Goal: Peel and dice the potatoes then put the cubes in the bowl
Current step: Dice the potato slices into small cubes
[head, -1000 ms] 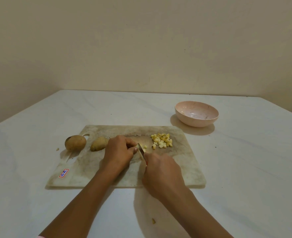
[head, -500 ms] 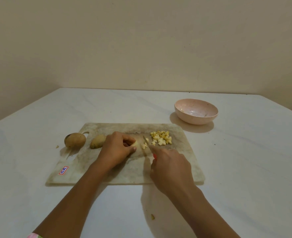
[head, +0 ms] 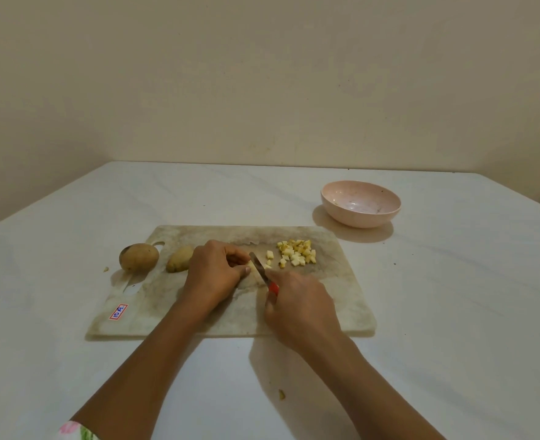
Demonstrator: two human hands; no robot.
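Potato piece [head: 253, 277] sits mid-board [head: 325, 300], mostly hidden under L hand [head: 213, 271], which curls over and pins it. R hand [head: 300, 309] grips knife [head: 260, 268], long axis diagonal, tip pointing away-left. Cubes [head: 297, 253] lie just right; bowl [head: 360, 214] is further off, far-right.

A worn rectangular grey cutting board [head: 341, 300] lies toward the front edge of the white marbled desk [head: 452, 328]. Behind the board's far right corner stands a round pale pink bowl [head: 360, 218]. On the board's far right part lies a heap of small yellow potato cubes [head: 297, 253]. Just left of it, a red-handled metal knife [head: 260, 268] in the right hand [head: 300, 309] sits against a pale potato piece [head: 253, 277] under the left hand [head: 214, 271]. Further left lie an oval brown potato [head: 179, 263], then a rounder brown potato [head: 139, 257] at the board's far left corner.
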